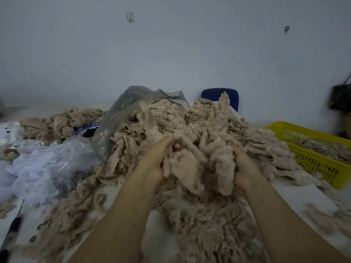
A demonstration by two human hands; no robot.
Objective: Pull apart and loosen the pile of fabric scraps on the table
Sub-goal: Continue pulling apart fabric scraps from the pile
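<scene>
Item 1. pile of fabric scraps [201, 126]: beige, frayed, fuzzy strips and shreds, soft and tangled. It lies at the middle of the table [303, 196]. As I see it, it runs longest from the near edge to the far side and rises to a ragged peak at the far end.

Item 2. clump of scraps [197, 168]: a loose wad lifted at the near-centre of the pile, its tatters hanging down toward me.

Item 3. left hand [155, 160]: fingers curled into the left side of the clump and gripping it.

Item 4. right hand [245, 168]: wrapped round the right side of the same clump, fingers buried in the cloth. Both bare forearms reach in from the near edge.

Item 5. clear plastic bag [121, 112]: thin, greyish, crumpled, standing open against the far left flank of the pile.

Item 6. white crinkled sheeting [47, 164]: translucent and rumpled, on the left of the table.

Item 7. smaller heap [62, 120]: the same beige scraps, far left.

Item 8. blue-and-white patterned rim [85, 128]: possibly a dish; motion blur leaves me unsure.

Item 9. yellow basket [319, 164]: rigid plastic with perforated walls, on the right, holding some scraps.

Item 10. blue chair back [220, 94]: rounded rectangle, beyond the pile against the pale wall.
</scene>
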